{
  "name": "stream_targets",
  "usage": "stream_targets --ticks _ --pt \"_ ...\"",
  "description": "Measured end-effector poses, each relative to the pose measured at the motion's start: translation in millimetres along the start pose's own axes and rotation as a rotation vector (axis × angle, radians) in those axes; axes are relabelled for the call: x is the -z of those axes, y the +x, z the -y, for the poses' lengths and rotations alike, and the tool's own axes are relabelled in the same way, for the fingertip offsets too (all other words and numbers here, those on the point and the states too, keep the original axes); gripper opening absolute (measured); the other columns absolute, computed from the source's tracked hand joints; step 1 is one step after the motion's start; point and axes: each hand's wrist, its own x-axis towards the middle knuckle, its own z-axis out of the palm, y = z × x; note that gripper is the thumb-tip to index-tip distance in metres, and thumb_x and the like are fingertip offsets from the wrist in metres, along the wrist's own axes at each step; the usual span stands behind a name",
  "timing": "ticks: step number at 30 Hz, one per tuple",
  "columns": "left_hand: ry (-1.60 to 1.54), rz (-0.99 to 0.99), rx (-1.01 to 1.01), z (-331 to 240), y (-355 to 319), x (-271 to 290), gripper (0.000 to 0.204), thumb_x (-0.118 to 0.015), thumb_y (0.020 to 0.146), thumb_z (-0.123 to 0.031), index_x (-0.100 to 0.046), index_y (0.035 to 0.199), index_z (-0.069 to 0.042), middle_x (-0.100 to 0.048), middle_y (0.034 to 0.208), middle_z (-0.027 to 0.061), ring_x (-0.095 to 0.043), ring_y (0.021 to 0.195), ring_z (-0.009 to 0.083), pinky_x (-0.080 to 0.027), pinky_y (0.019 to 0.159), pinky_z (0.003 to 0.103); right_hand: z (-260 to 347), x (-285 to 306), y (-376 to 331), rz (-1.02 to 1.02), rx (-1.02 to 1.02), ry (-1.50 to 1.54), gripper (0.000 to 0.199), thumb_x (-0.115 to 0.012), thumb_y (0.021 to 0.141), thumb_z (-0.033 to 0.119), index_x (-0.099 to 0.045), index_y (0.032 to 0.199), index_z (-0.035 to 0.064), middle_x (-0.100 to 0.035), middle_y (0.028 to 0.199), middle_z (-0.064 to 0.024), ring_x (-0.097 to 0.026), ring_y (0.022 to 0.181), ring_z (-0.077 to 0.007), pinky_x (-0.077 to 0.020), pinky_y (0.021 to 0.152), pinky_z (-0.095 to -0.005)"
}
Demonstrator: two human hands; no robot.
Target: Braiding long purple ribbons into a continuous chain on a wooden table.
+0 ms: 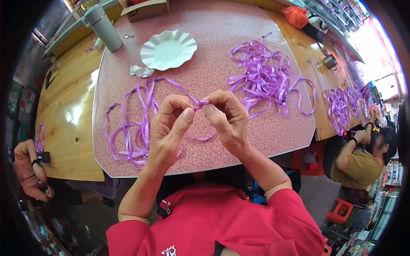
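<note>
Looks like I'm in some kind of small shop or market stall that doubles as a craft workspace. I'm at a pink speckled table (239,25) pushed against long wooden benches (68,115), with loose purple ribbon (265,77) piled all over it and more ribbon bundles (339,104) at the right of the frame. Along the right edge and lower right there are packed shelves of small goods (384,213) and red plastic stools (341,211). Other people are working ribbon too: one in a mustard shirt (358,164) on the right, another at the left edge (30,170).
</note>
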Motion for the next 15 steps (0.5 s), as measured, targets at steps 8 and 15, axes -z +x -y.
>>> stream_targets --ticks 8,15 --pt "-0.118 -0.065 0.075 -7 7 1 0.009 -0.06 0.097 -0.013 -0.058 0.101 -0.005 -0.054 0.088 -0.0025 -0.048 0.081 0.0054 -0.04 0.074 0.021 -9 17 22 0.149 0.673 -0.607 0.025 -0.069 0.078 -0.006 -0.066 0.097 0.008 -0.06 0.082 -0.0028 -0.055 0.064 -0.0099 -0.0428 0.052 -0.0245" --pt "0.056 -0.053 0.134 -5 10 14 0.01 -0.059 0.096 -0.01 -0.062 0.101 -0.003 -0.06 0.088 -0.0005 -0.054 0.083 0.0065 -0.043 0.074 0.022 2 22 25 0.29 0.795 -0.899 0.034 -0.075 0.07 -0.004 -0.07 0.1 0.0102 -0.061 0.082 -0.0038 -0.061 0.061 -0.0168 -0.0489 0.048 -0.029"
